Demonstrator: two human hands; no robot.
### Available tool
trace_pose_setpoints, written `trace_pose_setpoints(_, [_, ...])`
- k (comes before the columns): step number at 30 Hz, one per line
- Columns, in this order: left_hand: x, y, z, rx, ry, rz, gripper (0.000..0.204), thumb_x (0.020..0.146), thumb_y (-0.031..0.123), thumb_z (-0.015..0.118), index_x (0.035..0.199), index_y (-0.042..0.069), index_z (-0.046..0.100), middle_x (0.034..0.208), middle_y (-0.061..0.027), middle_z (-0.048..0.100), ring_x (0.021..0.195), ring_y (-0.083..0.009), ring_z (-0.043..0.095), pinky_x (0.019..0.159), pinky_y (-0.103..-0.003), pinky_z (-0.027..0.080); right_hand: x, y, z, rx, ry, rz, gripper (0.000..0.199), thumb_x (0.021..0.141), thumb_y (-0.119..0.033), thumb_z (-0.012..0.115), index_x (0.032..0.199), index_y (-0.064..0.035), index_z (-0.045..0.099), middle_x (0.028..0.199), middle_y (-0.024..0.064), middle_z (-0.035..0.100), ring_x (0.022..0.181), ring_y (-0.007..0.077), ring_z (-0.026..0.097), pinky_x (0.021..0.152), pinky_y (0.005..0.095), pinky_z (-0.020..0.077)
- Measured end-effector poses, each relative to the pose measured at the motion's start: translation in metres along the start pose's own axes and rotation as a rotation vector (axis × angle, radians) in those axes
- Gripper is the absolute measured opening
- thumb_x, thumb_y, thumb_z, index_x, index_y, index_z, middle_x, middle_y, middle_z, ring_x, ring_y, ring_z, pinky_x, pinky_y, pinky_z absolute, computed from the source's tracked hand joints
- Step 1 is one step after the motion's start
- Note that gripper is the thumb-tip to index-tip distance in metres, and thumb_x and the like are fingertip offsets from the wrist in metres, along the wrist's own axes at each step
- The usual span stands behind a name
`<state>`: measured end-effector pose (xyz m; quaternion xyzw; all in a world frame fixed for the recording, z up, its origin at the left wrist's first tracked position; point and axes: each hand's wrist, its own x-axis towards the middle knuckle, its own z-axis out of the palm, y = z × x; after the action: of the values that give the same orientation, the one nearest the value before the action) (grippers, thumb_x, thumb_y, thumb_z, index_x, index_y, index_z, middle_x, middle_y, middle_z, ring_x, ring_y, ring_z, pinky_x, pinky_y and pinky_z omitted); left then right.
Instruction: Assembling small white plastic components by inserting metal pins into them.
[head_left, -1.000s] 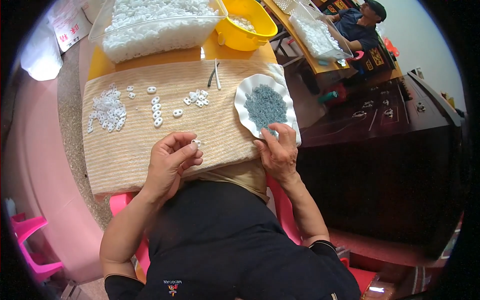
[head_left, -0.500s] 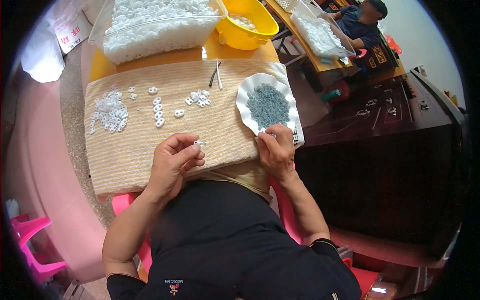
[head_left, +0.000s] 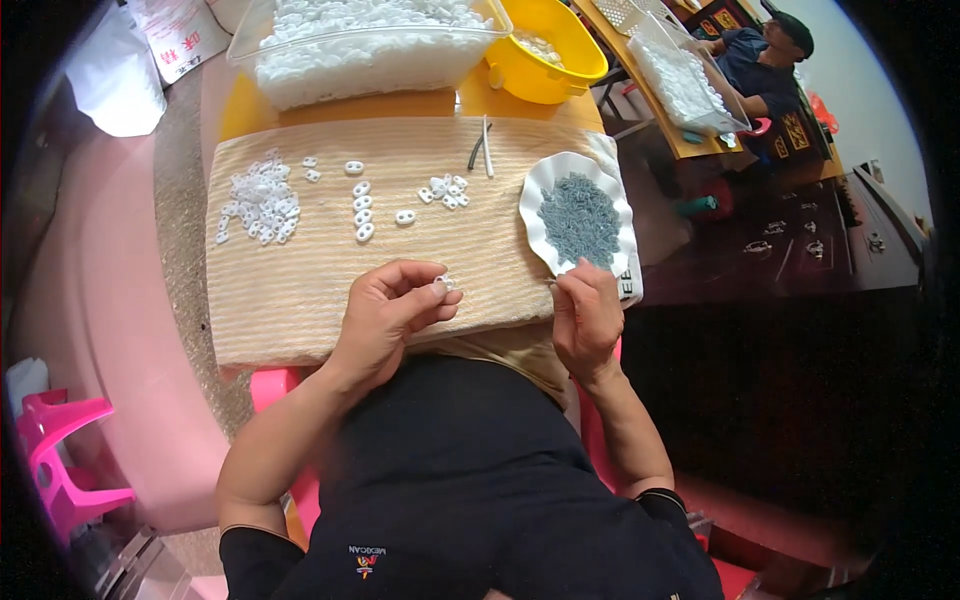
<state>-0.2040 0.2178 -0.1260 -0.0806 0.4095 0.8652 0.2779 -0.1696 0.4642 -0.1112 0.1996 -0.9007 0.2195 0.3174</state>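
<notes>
My left hand pinches a small white plastic piece with holes between thumb and fingertips, above the striped cloth. At the near rim of a wavy-edged white plate, my right hand has its thumb and fingers closed together; what they hold, if anything, is too small to make out. Small grey-blue tube-like pieces are heaped on the plate. Left of it lie a little cluster of white pieces, a single two-holed oval piece and a short column of such ovals.
A pile of white pieces lies on the cloth at left. Two thin sticks, dark and white, lie farther back. Behind stand a clear bin of white pieces and a yellow basin. Another person sits far right.
The whole view has shifted, so the table sits farther right in the picture. My right hand has drawn back slightly from the plate's rim. The left hand keeps its white piece.
</notes>
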Motion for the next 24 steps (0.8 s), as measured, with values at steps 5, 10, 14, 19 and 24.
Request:
trace_pose_setpoints(5, [-0.001, -0.001, -0.003, 0.007, 0.002, 0.025, 0.022, 0.087, 0.004, 0.064, 0.108, -0.003, 0.060, 0.090, -0.0111, 0.066, 0.082, -0.0156, 0.066, 0.077, -0.027, 0.056, 0.004, -0.018, 0.009, 0.244, -0.046, 0.159, 0.012, 0.084, 0.006, 0.062, 0.095, 0.0033, 0.059, 0.089, 0.0132, 0.061, 0.080, 0.0241, 0.060, 0.077, 0.0313, 0.0493])
trace_pose_setpoints(10, [0.000, -0.002, -0.005, 0.019, 0.008, 0.030, 0.026, 0.087, 0.005, 0.065, 0.111, -0.003, 0.060, 0.089, -0.0097, 0.066, 0.078, -0.0138, 0.065, 0.075, -0.025, 0.055, 0.012, -0.028, 0.023, 0.636, -0.260, 0.583, 0.012, 0.091, -0.001, 0.058, 0.101, 0.0050, 0.060, 0.093, 0.0067, 0.064, 0.086, 0.0099, 0.059, 0.077, 0.0223, 0.0477])
trace_pose_setpoints(14, [0.000, -0.003, -0.005, 0.032, 0.004, 0.011, 0.023, 0.087, 0.005, 0.064, 0.109, 0.001, 0.061, 0.089, -0.0086, 0.067, 0.079, -0.0141, 0.066, 0.073, -0.026, 0.056, 0.023, -0.032, 0.037, 0.885, -0.296, 0.696, 0.011, 0.092, -0.004, 0.058, 0.100, 0.0042, 0.060, 0.092, 0.0070, 0.065, 0.087, 0.0114, 0.062, 0.079, 0.0232, 0.0494])
trace_pose_setpoints(19, [0.001, -0.003, -0.005, 0.002, -0.015, 0.011, 0.020, 0.087, 0.005, 0.065, 0.106, 0.002, 0.061, 0.088, -0.0073, 0.067, 0.079, -0.0138, 0.066, 0.074, -0.026, 0.056, 0.027, -0.033, 0.048, 1.022, -0.331, 0.742, 0.012, 0.093, -0.006, 0.058, 0.100, 0.0036, 0.060, 0.089, 0.0068, 0.066, 0.085, 0.0121, 0.062, 0.079, 0.0249, 0.0507])
trace_pose_setpoints(24, [0.001, -0.002, -0.005, 0.011, 0.001, 0.003, 0.019, 0.087, 0.006, 0.065, 0.105, 0.001, 0.061, 0.089, -0.0066, 0.066, 0.078, -0.0136, 0.066, 0.074, -0.026, 0.056, 0.025, -0.033, 0.055, 1.078, -0.298, 0.763, 0.012, 0.091, -0.008, 0.061, 0.096, 0.0020, 0.063, 0.084, 0.0043, 0.066, 0.079, 0.0083, 0.061, 0.072, 0.0223, 0.0488])
